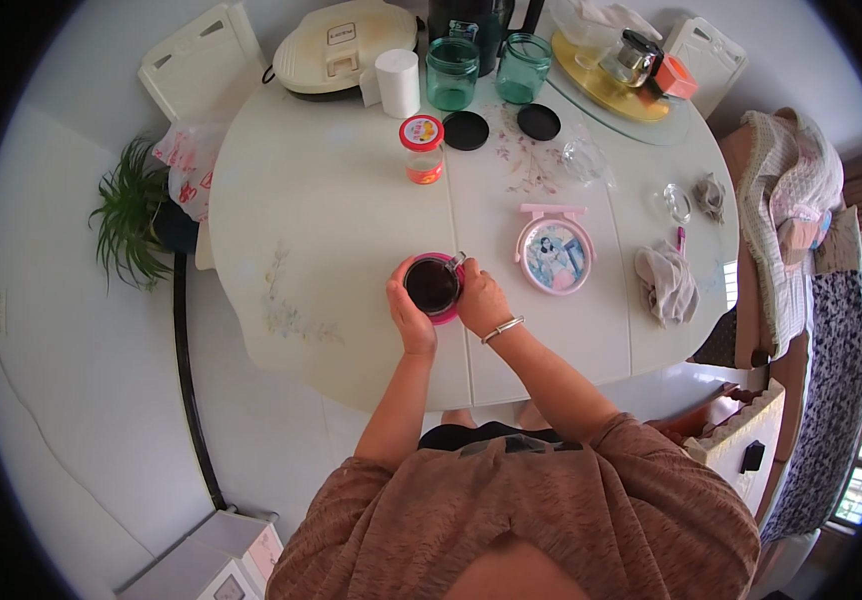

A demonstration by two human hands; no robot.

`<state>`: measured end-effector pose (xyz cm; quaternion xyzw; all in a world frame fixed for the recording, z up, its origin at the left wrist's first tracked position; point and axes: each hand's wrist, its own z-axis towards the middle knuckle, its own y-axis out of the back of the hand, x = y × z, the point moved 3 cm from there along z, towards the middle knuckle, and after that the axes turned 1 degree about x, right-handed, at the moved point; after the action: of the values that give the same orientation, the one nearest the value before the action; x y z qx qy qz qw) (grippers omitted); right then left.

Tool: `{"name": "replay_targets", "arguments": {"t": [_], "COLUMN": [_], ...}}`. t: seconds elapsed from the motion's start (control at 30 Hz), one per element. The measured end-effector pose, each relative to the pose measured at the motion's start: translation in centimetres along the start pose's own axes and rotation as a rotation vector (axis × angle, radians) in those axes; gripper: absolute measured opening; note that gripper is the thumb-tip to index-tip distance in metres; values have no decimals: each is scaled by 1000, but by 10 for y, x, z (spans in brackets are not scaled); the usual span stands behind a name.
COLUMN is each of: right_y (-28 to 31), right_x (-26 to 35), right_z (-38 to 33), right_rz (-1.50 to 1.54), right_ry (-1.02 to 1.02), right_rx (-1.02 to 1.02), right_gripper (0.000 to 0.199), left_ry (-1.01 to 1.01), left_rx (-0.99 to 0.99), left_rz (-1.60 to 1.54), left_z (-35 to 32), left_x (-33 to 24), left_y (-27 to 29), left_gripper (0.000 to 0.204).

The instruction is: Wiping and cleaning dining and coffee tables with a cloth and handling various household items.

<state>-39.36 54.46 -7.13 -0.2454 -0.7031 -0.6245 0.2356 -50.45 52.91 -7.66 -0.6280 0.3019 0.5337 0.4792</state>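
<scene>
A glass cup (432, 286) of dark liquid stands near the table's front edge, with a bright pink rim or base (444, 318) showing below it. My left hand (411, 314) is curved round the cup's left side. At the right side, my right hand (483, 299) is closed on the cup by its clear handle (457, 260); its fingertips are partly hidden. To the right stands a round pink-framed mirror or picture (555, 257) with a printed figure. Beyond the cup is a glass jar (424, 161) with a red lid.
Along the table's (351, 230) far side are a white appliance (344, 48), a paper roll (398, 83), two green jars (452, 74), black lids (466, 131) and a dark kettle (469, 22). A crumpled cloth (667, 284) and small glass dish (677, 203) lie at right.
</scene>
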Motion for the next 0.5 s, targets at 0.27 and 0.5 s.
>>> {"name": "replay_targets", "arguments": {"t": [0.27, 0.5], "right_y": [26, 104], "right_x": [-10, -51], "right_z": [-18, -74], "right_rz": [215, 340], "right_ry": [10, -195], "right_rx": [-112, -189], "right_gripper": [16, 19], "left_ry": [14, 36], "left_rx": [101, 357], "left_rz": [63, 42], "left_z": [-14, -61], "left_x": [-19, -25], "left_y": [-21, -89], "left_gripper": [58, 56]}}
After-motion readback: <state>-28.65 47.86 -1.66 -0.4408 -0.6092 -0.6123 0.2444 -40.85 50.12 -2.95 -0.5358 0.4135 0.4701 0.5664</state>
